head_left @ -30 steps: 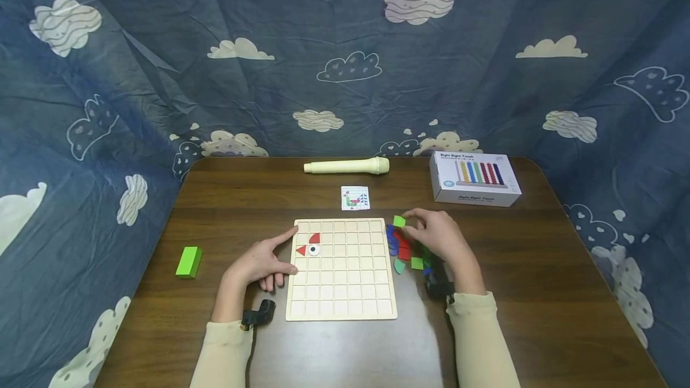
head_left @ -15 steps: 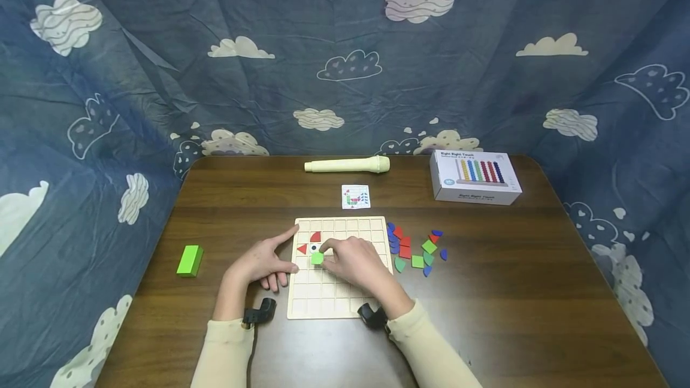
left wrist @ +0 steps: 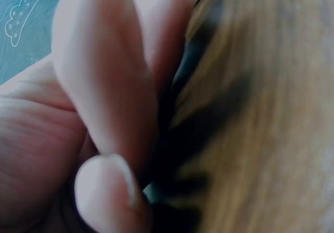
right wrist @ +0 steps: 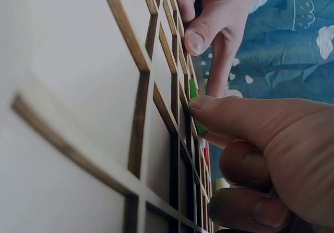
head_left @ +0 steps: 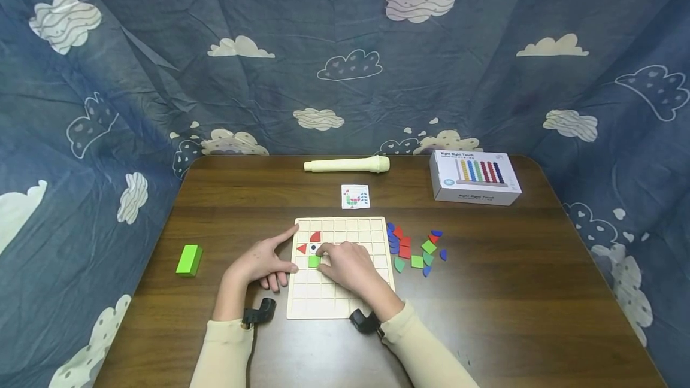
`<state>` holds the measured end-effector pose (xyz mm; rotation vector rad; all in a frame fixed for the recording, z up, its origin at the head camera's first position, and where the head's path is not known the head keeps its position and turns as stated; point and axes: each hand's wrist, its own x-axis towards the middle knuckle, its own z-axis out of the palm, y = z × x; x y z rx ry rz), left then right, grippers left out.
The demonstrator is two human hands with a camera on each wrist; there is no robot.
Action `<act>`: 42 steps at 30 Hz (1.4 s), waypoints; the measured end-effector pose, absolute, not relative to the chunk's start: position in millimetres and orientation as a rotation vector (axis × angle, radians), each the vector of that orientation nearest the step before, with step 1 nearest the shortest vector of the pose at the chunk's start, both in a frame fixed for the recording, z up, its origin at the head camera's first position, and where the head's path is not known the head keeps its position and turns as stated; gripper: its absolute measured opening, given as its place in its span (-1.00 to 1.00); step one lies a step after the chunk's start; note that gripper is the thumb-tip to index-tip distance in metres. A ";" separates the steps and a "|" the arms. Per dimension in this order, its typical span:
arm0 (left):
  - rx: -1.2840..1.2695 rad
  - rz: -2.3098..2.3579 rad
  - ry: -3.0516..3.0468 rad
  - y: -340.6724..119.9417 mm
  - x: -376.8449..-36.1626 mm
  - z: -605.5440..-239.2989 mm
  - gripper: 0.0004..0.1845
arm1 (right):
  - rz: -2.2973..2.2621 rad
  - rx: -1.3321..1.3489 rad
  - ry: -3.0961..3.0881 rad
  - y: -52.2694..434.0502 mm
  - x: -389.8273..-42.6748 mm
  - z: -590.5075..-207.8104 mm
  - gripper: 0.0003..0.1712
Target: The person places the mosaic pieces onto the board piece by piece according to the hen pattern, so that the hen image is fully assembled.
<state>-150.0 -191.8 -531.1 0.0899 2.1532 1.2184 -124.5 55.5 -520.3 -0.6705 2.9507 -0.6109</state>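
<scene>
Right hand (head_left: 349, 265) presses a fingertip on a green square tile (head_left: 314, 261) in the grid board (head_left: 377, 310); left hand (head_left: 262, 263), fingers relaxed, steadies the board's left edge; loose tiles (head_left: 415, 249) right of it

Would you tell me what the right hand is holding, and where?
Nothing is gripped: the right hand presses a fingertip on the green tile's edge, seated in the board.

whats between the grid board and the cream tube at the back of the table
A small picture card lies on the bare table between the grid board and the cream tube, seen in the head view.
</scene>
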 end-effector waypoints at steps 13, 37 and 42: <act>0.092 1.212 2.151 -190.7 -150.0 -531.6 0.06 | -0.733 -0.636 2.907 64.5 -122.6 -517.5 -0.77; 0.048 1.219 2.155 -188.9 -150.7 -529.2 0.08 | -1.011 0.069 2.812 256.3 -93.1 -535.6 -0.49; 0.041 1.211 2.153 -188.9 -150.5 -530.2 0.08 | -0.935 0.050 2.862 251.1 -93.1 -537.6 -0.61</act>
